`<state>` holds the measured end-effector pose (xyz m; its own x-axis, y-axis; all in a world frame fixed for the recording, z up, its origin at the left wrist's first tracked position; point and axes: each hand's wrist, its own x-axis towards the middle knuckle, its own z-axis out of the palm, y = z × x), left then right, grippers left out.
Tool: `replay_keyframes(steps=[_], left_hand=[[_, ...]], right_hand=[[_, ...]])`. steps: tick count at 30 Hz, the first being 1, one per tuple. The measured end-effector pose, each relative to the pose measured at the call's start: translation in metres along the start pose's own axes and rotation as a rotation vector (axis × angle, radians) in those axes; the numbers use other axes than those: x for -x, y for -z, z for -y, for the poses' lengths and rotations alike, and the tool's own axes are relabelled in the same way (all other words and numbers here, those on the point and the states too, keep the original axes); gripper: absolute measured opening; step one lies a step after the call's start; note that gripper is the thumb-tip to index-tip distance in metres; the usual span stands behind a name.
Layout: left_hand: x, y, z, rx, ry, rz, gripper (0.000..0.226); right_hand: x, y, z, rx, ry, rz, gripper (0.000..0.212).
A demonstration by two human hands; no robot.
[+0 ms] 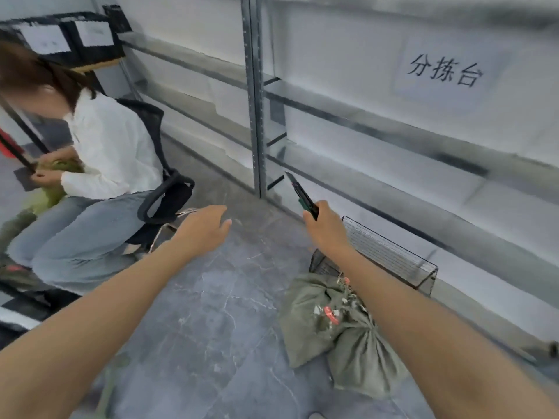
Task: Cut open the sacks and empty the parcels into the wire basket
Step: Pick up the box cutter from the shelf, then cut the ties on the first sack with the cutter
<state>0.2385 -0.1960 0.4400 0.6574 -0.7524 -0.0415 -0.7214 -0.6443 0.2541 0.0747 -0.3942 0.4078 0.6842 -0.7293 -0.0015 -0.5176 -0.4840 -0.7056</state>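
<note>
The person holds both bare arms out over a grey floor (pixel 211 297). The left hand (pixel 208 225) is in the air, far and to the left; its fingers are loosely bent and hold nothing. The right hand (pixel 325 226) is far and to the right, and its fingers are closed around the handle of a knife (pixel 304 196). The blade is out and points up and away, toward the rack (pixel 393 125). The green sacks (pixel 308 322) lie on the floor at the near right, partly under the right forearm. They look like two sacks lying one against the other, and the neck of the nearer one is tied shut. Small red tags (pixel 331 314) are on top of them. The basket (pixel 390 255), made of dark wire, stands on the floor just beyond the sacks, beside the bottom of the rack. The far end of the sacks reaches its near corner, but one cannot tell if they touch. The rack is of grey metal with an upright post (pixel 255 95), and a white sign (pixel 444 74) with black characters is fixed high on the right. At the far left another person (pixel 102 152) in a white top and blue jeans sits on a black chair (pixel 163 192) and holds something green with both hands.
</note>
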Motion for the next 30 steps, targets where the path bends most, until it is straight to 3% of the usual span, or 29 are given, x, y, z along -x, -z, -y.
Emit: replay_keyframes(steps=[9,15,22,30], left_hand=[[-0.017,-0.064,-0.078,-0.003,-0.32,0.194,0.054],[-0.008,-0.106,-0.147,-0.017,-0.475,0.239,0.048],[0.019,-0.164,-0.213,0.002,-0.544,0.337,0.046],[0.039,-0.251,-0.237,-0.007,-0.567,0.447,0.026]], right_hand=[[0.086,0.046,-0.067,0.055,-0.267,-0.219,0.021],[0.143,0.075,-0.124,0.019,-0.417,-0.332,0.022],[0.189,0.089,-0.206,-0.009,-0.53,-0.351,0.032],[0.207,0.06,-0.284,-0.043,-0.619,-0.371,0.025]])
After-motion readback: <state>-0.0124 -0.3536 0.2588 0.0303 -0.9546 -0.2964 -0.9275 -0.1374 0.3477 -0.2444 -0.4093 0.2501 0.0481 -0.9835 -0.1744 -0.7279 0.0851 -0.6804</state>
